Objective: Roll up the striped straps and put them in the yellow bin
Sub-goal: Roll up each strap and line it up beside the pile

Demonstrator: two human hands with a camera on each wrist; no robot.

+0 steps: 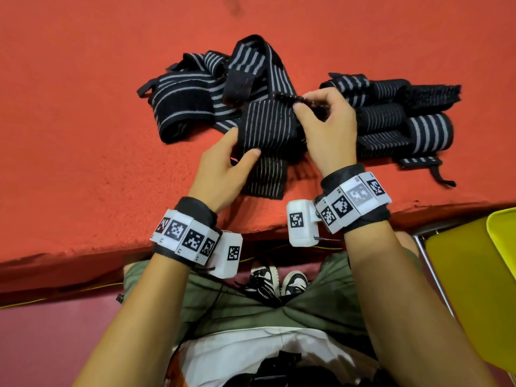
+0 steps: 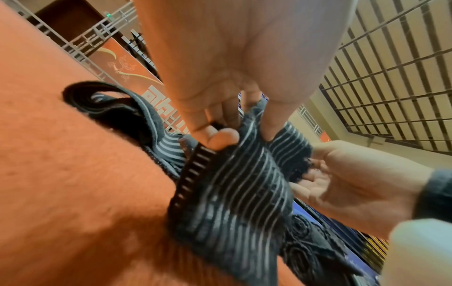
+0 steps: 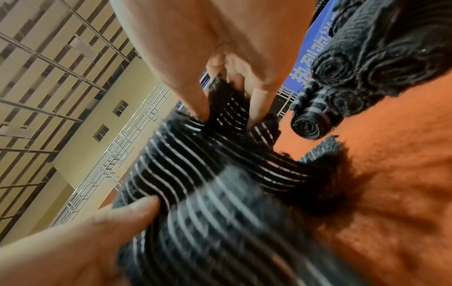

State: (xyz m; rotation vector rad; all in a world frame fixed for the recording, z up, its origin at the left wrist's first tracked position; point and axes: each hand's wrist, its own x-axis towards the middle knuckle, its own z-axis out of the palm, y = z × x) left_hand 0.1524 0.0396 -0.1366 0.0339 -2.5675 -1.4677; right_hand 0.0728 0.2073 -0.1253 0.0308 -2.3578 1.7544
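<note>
Here, both hands work 1 striped strap (image 1: 266, 129) over the red tabletop (image 1: 83, 129). Left hand (image 1: 223, 169) pinches the strap's left edge, thumb on top, fingers underneath; the left wrist view shows the same pinch on the strap (image 2: 234, 174). Right hand (image 1: 326, 127) grips the strap's far end, thumb and fingertips curled around a bunched, fuzzy black tip; in the right wrist view the fingers (image 3: 259, 104) press into the fabric. The strap's near end (image 1: 265, 177) lies flat on the tabletop between the 2 wrists, reaching toward the tabletop's near edge. Beyond the left hand sits a loose tangle of unrolled straps (image 1: 212, 88), overlapping one another. Just past the right hand and to its right lies a cluster of rolled straps (image 1: 402, 115), side by side and touching; their spiral ends show in the right wrist view (image 3: 342, 77). The yellow bin (image 1: 474, 275) stands off the tabletop, to the right of the right forearm, only partly in frame. Whether anything lies inside it cannot be told.
</note>
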